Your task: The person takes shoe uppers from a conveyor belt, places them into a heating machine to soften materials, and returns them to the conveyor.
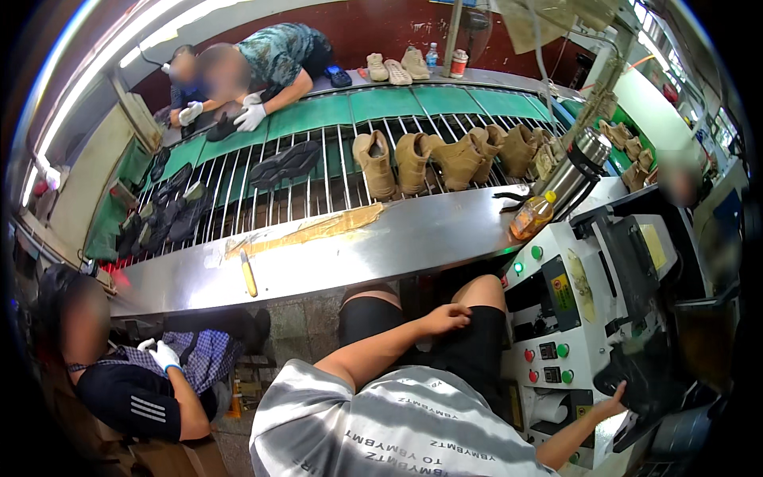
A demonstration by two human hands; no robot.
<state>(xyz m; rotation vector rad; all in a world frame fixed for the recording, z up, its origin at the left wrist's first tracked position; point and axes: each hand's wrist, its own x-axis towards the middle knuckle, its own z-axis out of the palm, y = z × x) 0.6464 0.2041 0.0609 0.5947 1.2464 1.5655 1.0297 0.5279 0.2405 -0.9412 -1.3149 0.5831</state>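
Note:
My left hand (447, 319) rests above my lap, its fingers loosely curled with nothing showing in them. Off to the right, my right hand (610, 404) grips the edge of a dark, shoe-like black piece (642, 380) at the front of a white machine (548, 338). Shadow hides most of that piece's outline, so its exact kind is unclear. Red and green push buttons sit on the machine's panel beside my right forearm. A green light (519, 268) glows near the top of the panel.
A metal bench edge (342, 266) runs ahead, holding a yellow-handled knife (249, 275), a drink bottle (533, 215) and a steel flask (582, 171). Tan shoes (412, 163) and black soles (286, 164) lie on the roller rack. Gloved co-workers sit left (151, 374) and lean across the far side (278, 67).

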